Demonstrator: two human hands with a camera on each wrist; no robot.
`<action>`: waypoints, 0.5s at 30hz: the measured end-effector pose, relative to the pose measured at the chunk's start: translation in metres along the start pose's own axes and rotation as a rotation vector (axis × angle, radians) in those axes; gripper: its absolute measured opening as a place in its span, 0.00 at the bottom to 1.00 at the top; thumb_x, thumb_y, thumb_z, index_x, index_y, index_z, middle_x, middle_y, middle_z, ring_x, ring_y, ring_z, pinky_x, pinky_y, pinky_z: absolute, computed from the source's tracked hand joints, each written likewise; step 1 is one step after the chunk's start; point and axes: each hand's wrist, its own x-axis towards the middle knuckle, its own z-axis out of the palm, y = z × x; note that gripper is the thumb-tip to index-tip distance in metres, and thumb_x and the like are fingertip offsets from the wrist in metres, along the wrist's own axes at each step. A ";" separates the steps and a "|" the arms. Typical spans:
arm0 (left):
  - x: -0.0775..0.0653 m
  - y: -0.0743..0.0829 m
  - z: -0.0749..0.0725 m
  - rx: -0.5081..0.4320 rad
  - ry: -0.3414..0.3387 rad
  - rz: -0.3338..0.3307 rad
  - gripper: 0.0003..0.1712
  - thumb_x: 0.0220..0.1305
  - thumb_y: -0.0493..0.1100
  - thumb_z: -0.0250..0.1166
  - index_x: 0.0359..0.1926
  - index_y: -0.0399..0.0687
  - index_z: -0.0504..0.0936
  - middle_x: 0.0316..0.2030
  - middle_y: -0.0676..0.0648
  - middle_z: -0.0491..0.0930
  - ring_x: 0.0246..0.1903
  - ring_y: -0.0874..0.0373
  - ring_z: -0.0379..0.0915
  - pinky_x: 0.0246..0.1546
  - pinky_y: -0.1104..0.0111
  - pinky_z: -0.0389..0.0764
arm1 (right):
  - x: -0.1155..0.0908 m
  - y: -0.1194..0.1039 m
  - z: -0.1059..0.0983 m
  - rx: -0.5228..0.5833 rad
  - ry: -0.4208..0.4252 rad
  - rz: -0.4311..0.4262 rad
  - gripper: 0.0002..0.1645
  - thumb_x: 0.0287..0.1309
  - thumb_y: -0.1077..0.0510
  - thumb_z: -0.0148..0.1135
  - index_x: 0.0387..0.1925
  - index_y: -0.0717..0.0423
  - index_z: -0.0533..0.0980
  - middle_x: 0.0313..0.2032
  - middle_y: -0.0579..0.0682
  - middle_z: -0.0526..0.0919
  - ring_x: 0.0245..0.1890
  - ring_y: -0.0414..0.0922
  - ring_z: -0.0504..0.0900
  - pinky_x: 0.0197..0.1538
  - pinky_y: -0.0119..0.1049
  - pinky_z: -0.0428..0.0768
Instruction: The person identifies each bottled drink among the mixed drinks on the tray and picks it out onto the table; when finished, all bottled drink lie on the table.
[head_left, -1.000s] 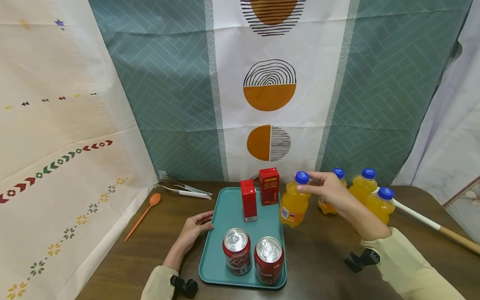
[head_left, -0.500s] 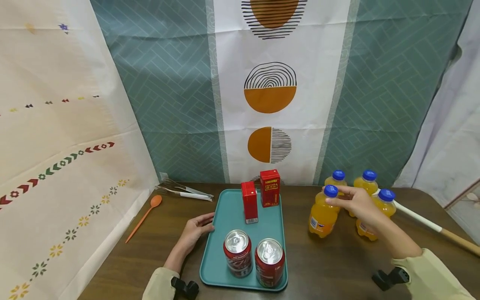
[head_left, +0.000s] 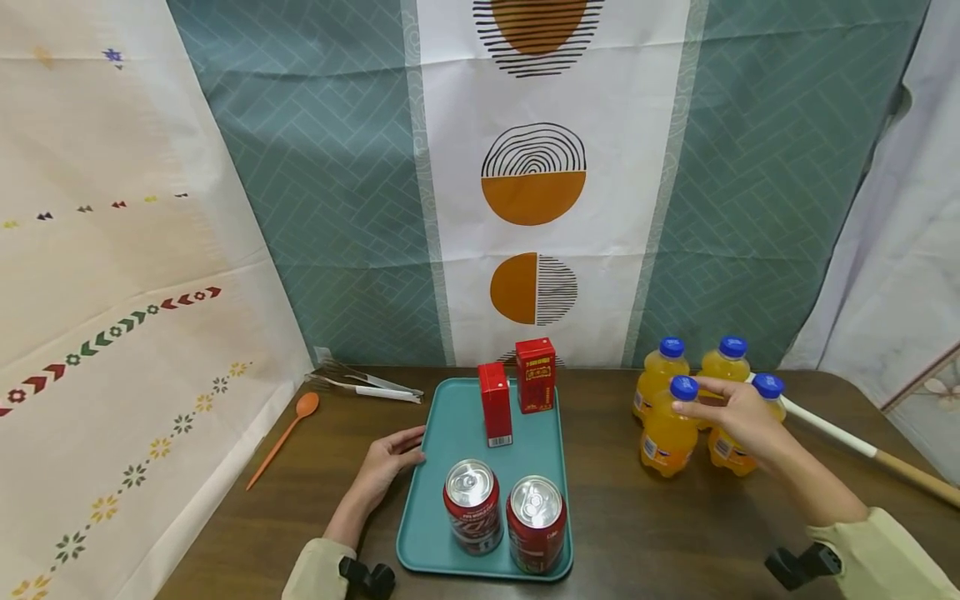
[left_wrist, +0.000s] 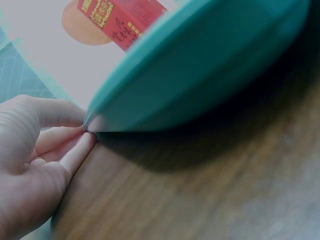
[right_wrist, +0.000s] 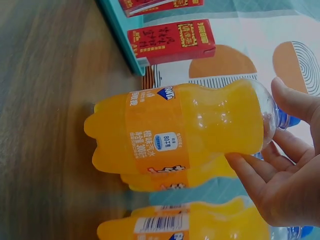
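Observation:
My right hand [head_left: 738, 414] grips an orange soda bottle [head_left: 667, 437] near its blue cap. In the right wrist view the thumb and fingers sit round the neck of that bottle [right_wrist: 200, 125], which stands upright beside several like it. Two of the other soda bottles [head_left: 663, 364] are right behind it, and one is partly hidden by the hand. My left hand [head_left: 386, 467] pinches the left rim of a teal tray [head_left: 442, 417]. Thumb and fingertips meet at the tray's edge [left_wrist: 165, 95] in the left wrist view.
Two red drink cartons [head_left: 495, 404] stand at the tray's back, two red cola cans [head_left: 472, 504] at its front. Left of it lie an orange spoon [head_left: 306, 406] and white-handled utensils [head_left: 382, 390]. A long pole [head_left: 832, 429] with a wooden end lies behind the bottles.
My right hand has carried the soda bottle from the tray's right edge rightward and down to the other bottles. My left hand has stayed at the tray's rim.

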 end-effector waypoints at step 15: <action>-0.002 -0.002 -0.001 0.000 -0.008 0.025 0.28 0.57 0.29 0.64 0.60 0.29 0.74 0.57 0.30 0.77 0.50 0.60 0.78 0.43 0.78 0.78 | -0.005 0.008 -0.004 -0.060 0.009 -0.010 0.42 0.65 0.44 0.58 0.67 0.72 0.62 0.64 0.72 0.68 0.63 0.71 0.68 0.56 0.61 0.75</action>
